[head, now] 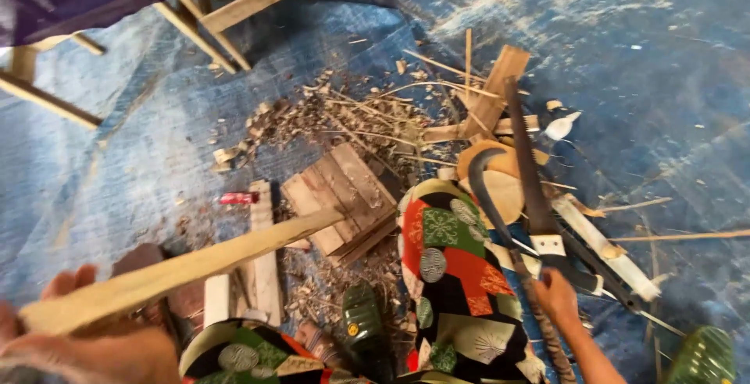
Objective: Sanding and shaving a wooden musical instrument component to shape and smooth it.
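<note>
The wooden stick (180,268) runs from the gripping left hand (86,337) toward two o'clock; the right hand (556,294) clasps a sickle handle (539,314).

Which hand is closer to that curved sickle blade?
Right. The right hand reaches among the tool handles just below the sickle blade; the left hand holds a bamboo slat far off to its left.

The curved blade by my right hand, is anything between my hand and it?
Nothing visible. The right hand is already at the handle end of the curved blade, which arcs over the patterned cloth. A straight saw-like blade lies close beside it.
</note>
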